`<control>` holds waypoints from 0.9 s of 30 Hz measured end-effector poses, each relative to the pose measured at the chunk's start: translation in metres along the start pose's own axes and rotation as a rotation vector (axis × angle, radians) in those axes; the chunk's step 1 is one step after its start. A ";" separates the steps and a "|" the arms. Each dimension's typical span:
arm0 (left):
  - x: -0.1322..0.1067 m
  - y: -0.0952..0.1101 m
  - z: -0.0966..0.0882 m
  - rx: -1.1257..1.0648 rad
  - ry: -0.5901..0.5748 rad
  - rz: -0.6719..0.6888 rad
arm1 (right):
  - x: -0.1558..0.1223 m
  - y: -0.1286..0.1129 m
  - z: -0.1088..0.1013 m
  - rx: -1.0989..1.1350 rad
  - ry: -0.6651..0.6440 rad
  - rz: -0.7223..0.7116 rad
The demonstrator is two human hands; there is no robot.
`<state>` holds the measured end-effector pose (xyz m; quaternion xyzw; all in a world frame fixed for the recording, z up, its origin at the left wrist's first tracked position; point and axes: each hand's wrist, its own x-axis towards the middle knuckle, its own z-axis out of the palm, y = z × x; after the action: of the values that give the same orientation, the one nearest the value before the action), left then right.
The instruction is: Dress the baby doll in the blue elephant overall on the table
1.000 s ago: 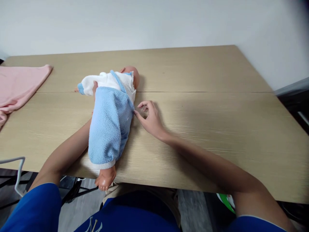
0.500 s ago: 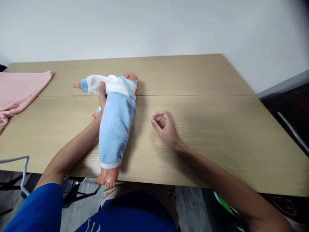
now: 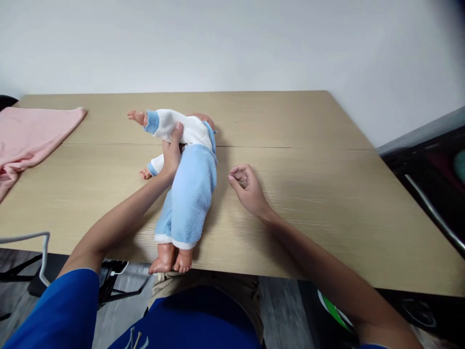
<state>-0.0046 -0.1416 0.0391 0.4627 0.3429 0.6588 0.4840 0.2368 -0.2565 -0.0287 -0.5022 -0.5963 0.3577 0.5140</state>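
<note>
A baby doll [image 3: 194, 189] in a white fleece top and light blue fleece trousers lies tilted on its side on the wooden table [image 3: 327, 213]. Its head points to the far side, and its bare feet reach the near edge. My left hand [image 3: 173, 148] grips the doll at the chest, under its raised arm, with the thumb over the white top and the other fingers hidden. To the right of the doll, my right hand [image 3: 249, 189] rests by the tabletop, apart from it. Its fingers are curled loosely, with a gap to the thumb and nothing visible inside.
A pink cloth [image 3: 34, 131] lies spread at the table's left end. A pale wall [image 3: 218, 43] stands behind the table. At the lower left is a bent white metal frame [image 3: 45, 257]; at the right, a dark object with a metal bar [image 3: 436, 208].
My left hand has turned the doll and shifted it slightly right, so both legs now show apart. The doll's raised arm has swung right too. My right hand stays nearly in place.
</note>
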 end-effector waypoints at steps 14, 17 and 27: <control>-0.013 -0.001 0.023 0.361 -0.198 0.136 | 0.004 -0.001 -0.008 0.121 0.001 0.049; -0.019 -0.001 0.031 0.435 -0.259 0.149 | 0.006 -0.013 -0.016 0.195 0.023 0.094; -0.022 -0.010 0.044 0.825 -0.538 0.416 | 0.011 -0.041 -0.039 0.398 -0.100 0.364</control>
<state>0.0425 -0.1592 0.0392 0.8252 0.3382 0.4096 0.1919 0.2657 -0.2596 0.0214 -0.4720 -0.4389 0.5789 0.4996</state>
